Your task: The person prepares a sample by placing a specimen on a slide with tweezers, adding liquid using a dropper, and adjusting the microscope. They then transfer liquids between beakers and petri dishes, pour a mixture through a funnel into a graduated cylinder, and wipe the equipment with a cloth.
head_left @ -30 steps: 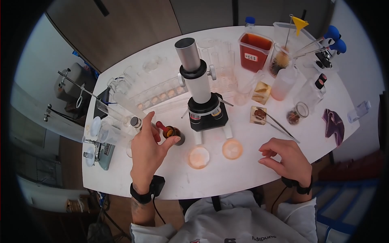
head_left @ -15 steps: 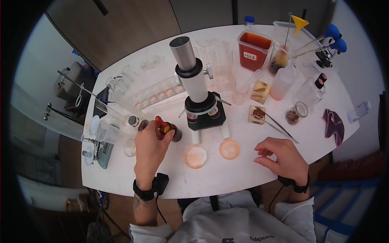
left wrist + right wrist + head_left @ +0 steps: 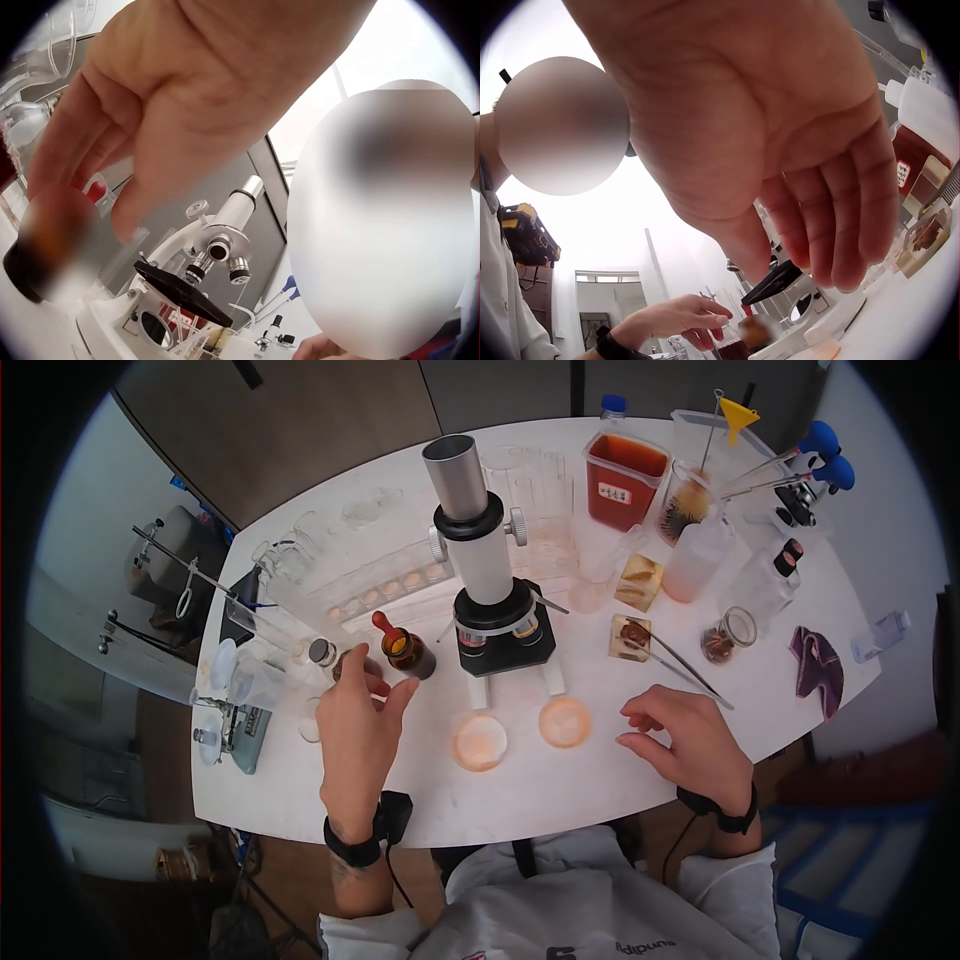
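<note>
My left hand is just in front of an amber glass bottle with a red rubber dropper bulb leaning from its mouth. Thumb and fingers are spread apart with nothing between them. Behind the fingertips is a small jar with a black cap, partly hidden by the hand. My right hand hovers at the table's right front, fingers loosely bent and holding nothing. Two shallow round dishes with orange-tinted contents, a left dish and a right dish, lie between the hands.
A microscope stands mid-table behind the dishes. On the right are tweezers, specimen blocks, a glass jar and a red-brown tub. A balance scale and glassware occupy the left.
My left hand closed around the amber bottle, then let go and drew back. The bottle now stands farther back and slightly left. The right hand has barely moved.
</note>
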`<state>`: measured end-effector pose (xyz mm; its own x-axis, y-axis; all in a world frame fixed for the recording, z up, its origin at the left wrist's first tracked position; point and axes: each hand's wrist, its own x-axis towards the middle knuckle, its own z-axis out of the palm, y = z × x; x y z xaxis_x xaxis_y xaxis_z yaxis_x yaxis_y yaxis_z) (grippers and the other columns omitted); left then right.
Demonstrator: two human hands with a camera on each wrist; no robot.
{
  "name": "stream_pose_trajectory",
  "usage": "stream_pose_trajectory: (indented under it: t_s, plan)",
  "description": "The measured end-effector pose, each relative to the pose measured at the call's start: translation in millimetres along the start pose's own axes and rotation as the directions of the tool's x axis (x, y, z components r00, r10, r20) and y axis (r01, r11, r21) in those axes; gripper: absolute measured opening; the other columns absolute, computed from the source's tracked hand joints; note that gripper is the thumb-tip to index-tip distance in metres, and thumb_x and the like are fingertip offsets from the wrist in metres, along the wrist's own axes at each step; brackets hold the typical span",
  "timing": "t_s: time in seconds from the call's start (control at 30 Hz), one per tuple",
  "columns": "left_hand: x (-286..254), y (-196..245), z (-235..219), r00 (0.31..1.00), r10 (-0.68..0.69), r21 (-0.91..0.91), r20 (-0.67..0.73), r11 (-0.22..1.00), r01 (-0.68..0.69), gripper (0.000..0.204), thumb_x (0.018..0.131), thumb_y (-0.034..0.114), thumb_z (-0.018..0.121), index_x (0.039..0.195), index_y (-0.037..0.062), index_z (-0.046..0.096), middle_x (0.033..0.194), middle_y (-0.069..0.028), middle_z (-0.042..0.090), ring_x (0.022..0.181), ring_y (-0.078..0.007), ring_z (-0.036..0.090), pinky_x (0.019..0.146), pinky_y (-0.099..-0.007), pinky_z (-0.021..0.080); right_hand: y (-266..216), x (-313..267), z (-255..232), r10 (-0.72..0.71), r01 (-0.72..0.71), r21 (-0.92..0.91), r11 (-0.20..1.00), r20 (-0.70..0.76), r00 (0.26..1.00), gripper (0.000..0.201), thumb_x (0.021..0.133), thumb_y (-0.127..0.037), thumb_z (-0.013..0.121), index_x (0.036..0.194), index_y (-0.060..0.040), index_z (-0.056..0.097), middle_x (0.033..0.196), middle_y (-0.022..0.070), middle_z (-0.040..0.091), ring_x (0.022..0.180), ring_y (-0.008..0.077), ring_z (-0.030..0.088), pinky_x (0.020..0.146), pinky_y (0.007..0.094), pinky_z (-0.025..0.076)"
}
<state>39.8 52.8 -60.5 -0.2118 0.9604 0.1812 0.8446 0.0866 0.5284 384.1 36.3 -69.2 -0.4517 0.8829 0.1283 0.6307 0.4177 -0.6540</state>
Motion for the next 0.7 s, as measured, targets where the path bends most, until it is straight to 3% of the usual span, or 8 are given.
stream_pose_trajectory:
  t_s: [0.03,0.07,0.17,0.2,0.33,0.43,0.53,0.7]
  plan:
    - [-9,4,-7,1.000,0.023,-0.012,0.010,1.000,-0.023,0.062,0.084,0.018,0.086,0.132,-0.0068,0.056,0.082,-0.0134,0.071,0.064,-0.0281,0.070,0.065,-0.0390,0.056,-1,2,1,0.009,-0.009,-0.018,1.000,-0.015,1.000,0.030,0.084,-0.012,0.083,0.106,-0.0004,0.067,0.095,0.0116,0.070,0.087,0.0267,0.072,0.076,0.0348,0.058]
    - [-16,8,-12,0.990,-0.057,-0.040,0.129,0.997,0.062,0.075,0.079,0.019,0.090,0.140,-0.0044,0.052,0.095,-0.0152,0.070,0.077,-0.0306,0.071,0.073,-0.0407,0.057,-3,5,1,-0.009,0.010,-0.070,0.997,0.006,1.000,0.036,0.082,-0.013,0.084,0.110,-0.0007,0.065,0.101,0.0127,0.069,0.095,0.0284,0.070,0.082,0.0365,0.057]
    - [-34,-2,-8,0.914,0.365,-0.026,0.177,0.930,-0.366,0.096,0.071,0.021,0.094,0.150,0.0020,0.044,0.115,-0.0185,0.070,0.103,-0.0354,0.070,0.091,-0.0421,0.055,-9,17,2,-0.073,0.085,-0.169,0.982,0.077,0.994,0.055,0.078,-0.015,0.087,0.122,-0.0013,0.058,0.118,0.0160,0.064,0.115,0.0334,0.062,0.098,0.0414,0.051]
    - [-35,-2,-5,0.887,0.320,-0.075,0.334,0.946,-0.314,0.119,0.065,0.022,0.098,0.160,0.0041,0.029,0.131,-0.0216,0.062,0.124,-0.0393,0.058,0.104,-0.0451,0.047,-8,22,6,-0.101,0.116,-0.164,0.979,0.098,0.990,0.062,0.076,-0.015,0.088,0.126,-0.0014,0.054,0.124,0.0170,0.062,0.120,0.0351,0.059,0.102,0.0428,0.048]
    - [-34,-6,9,0.784,0.451,-0.156,0.427,0.891,-0.427,0.134,0.062,0.020,0.098,0.164,0.0016,0.013,0.135,-0.0229,0.059,0.124,-0.0392,0.056,0.104,-0.0442,0.047,0,35,21,-0.223,0.251,-0.221,0.942,0.146,0.964,0.082,0.073,-0.015,0.091,0.138,-0.0007,0.043,0.135,0.0207,0.054,0.129,0.0400,0.052,0.110,0.0445,0.042]
    - [-29,-1,9,0.773,0.443,-0.195,0.455,0.896,-0.399,0.126,0.065,0.012,0.095,0.161,-0.0040,0.015,0.125,-0.0222,0.059,0.118,-0.0415,0.055,0.104,-0.0458,0.046,1,42,26,-0.186,0.204,-0.075,0.976,0.203,0.961,0.081,0.073,-0.010,0.089,0.138,0.0006,0.041,0.133,0.0218,0.055,0.127,0.0409,0.052,0.105,0.0468,0.043]
    - [-24,-7,16,0.736,0.436,-0.168,0.517,0.895,-0.412,0.129,0.066,0.012,0.095,0.163,-0.0014,0.010,0.131,-0.0228,0.060,0.121,-0.0396,0.057,0.104,-0.0441,0.047,5,45,32,-0.132,0.152,-0.072,0.986,0.230,0.964,0.080,0.075,-0.009,0.087,0.139,0.0004,0.040,0.131,0.0242,0.056,0.124,0.0421,0.055,0.103,0.0472,0.045]
    - [-22,-7,21,0.731,0.430,-0.161,0.529,0.897,-0.411,0.122,0.069,0.011,0.093,0.161,-0.0035,0.014,0.126,-0.0231,0.062,0.117,-0.0401,0.058,0.102,-0.0441,0.049,5,46,36,-0.105,0.118,-0.045,0.992,0.232,0.967,0.077,0.078,-0.009,0.084,0.140,-0.0003,0.040,0.123,0.0250,0.060,0.117,0.0428,0.059,0.100,0.0481,0.047]
